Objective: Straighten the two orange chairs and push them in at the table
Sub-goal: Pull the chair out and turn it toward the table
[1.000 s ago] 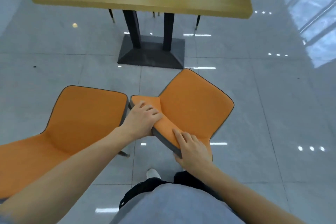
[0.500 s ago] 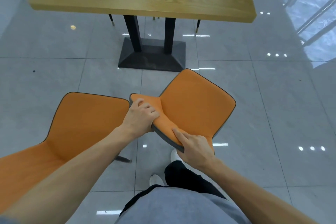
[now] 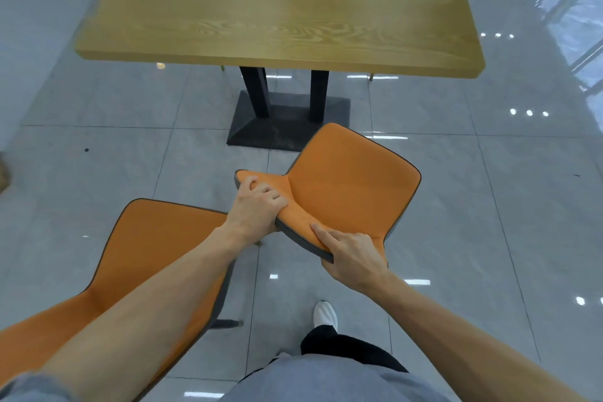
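Note:
Two orange chairs with dark edging stand on the tiled floor in front of a wooden table (image 3: 277, 6). The right chair (image 3: 352, 186) is angled, its seat pointing toward the table's black base (image 3: 287, 127). My left hand (image 3: 256, 206) grips the left end of its backrest top. At the right end of the same backrest, my right hand (image 3: 354, 254) holds on. The left chair (image 3: 153, 258) sits lower left, partly hidden under my left forearm, untouched by either hand.
Glossy grey floor tiles (image 3: 489, 206) spread all around. A pale wall (image 3: 29, 42) runs along the left side. My white shoe (image 3: 325, 313) and dark trouser leg show below the right chair. Thin legs of other chairs (image 3: 371, 77) show beyond the table.
The right chair has moved forward toward the table with both hands on its backrest. I have stepped forward, and the table now looms closer.

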The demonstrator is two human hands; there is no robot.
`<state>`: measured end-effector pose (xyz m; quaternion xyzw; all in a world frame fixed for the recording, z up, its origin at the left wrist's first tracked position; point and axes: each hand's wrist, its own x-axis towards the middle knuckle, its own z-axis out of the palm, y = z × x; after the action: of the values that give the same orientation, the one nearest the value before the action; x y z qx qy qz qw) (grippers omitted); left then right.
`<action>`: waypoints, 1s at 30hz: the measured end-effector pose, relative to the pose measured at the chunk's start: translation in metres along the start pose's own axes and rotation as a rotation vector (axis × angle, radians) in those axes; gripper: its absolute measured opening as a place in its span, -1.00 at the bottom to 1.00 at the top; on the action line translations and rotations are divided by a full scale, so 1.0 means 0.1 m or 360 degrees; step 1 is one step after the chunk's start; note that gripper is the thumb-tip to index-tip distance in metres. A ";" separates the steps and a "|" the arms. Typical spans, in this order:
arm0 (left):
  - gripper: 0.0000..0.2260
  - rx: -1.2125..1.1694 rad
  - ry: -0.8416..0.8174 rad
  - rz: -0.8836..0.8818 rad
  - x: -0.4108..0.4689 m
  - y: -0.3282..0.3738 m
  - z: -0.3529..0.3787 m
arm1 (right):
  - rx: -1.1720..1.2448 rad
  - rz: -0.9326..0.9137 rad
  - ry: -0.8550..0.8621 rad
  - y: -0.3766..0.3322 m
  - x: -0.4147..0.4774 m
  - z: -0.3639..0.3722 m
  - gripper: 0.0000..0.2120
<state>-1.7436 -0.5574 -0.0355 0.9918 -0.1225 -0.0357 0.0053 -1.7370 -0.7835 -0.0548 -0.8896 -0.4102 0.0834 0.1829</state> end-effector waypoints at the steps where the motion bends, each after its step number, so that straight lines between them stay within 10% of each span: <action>1: -0.68 -0.0002 -0.0001 -0.0021 0.08 -0.05 -0.01 | -0.0006 -0.0014 -0.0004 0.06 0.10 -0.02 -0.44; 30: -0.66 0.0118 -0.0152 -0.0302 0.47 -0.08 -0.20 | -0.0273 0.0275 -0.0147 0.19 0.65 -0.32 -0.50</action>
<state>-1.6947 -0.5615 -0.0194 0.9956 -0.0293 -0.0788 -0.0407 -1.6720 -0.7531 -0.0331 -0.9292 -0.3457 0.1042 0.0793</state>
